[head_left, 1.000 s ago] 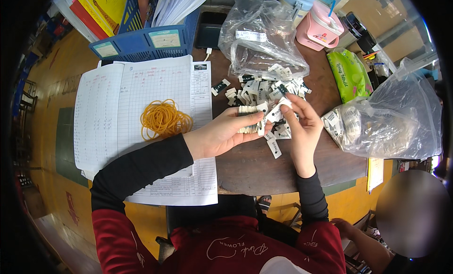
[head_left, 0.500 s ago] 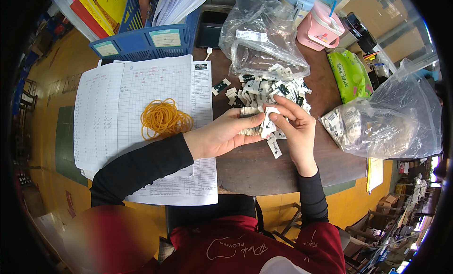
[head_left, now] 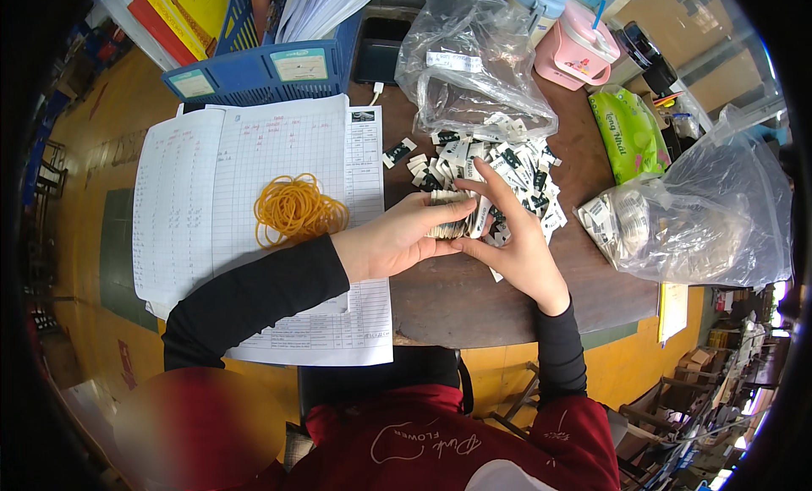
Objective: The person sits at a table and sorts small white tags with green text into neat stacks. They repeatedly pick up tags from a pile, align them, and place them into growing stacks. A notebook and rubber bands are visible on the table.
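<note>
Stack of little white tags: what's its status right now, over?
Left hand gripping tag stack. Right hand curved around its right end, grip unclear. Loose tags heaped close, just beyond the hands.

Printed words stand on the white tags (head_left: 531,164), green packet (head_left: 628,137) and dark-red shirt (head_left: 499,444).

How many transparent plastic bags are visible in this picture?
2: one bag beyond the label pile, another bag at the right of the table; more may be hidden.
</note>
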`<state>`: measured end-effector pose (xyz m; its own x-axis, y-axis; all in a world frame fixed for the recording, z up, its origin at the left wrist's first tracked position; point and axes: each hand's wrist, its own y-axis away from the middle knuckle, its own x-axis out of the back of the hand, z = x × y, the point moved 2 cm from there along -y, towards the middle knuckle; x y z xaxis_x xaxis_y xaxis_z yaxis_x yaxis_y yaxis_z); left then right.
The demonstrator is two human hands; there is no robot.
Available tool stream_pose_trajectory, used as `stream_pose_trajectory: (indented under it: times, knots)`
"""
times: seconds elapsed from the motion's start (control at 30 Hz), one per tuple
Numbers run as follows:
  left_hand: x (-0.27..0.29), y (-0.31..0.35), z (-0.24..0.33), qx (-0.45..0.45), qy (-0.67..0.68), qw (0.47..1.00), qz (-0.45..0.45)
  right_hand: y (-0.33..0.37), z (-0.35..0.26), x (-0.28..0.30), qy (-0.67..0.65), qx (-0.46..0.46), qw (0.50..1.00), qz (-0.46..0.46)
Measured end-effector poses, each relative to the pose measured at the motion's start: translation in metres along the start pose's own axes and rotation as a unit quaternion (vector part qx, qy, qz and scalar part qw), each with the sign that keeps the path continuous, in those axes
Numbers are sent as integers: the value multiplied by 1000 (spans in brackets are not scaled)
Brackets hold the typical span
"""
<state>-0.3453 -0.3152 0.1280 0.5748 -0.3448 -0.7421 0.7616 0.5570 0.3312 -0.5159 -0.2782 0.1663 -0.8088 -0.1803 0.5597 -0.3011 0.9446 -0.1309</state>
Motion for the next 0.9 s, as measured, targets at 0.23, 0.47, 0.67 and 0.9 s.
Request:
stream_pose_trajectory:
  times: [0.23,0.47,0.67,0.9]
  knots:
    - [4,-1,1,17,-1,1000,0,-1,0,-3,6,58,998,12]
    - [6,-2,1,11,-49,999,-16,1,-5,-2,-3,35,999,-1]
    - [4,-1,1,4,-1,1000,2,0,-5,-1,30,64,997,11]
    - [4,-2,1,-5,7,1000,3,-1,-5,-1,50,93,994,34]
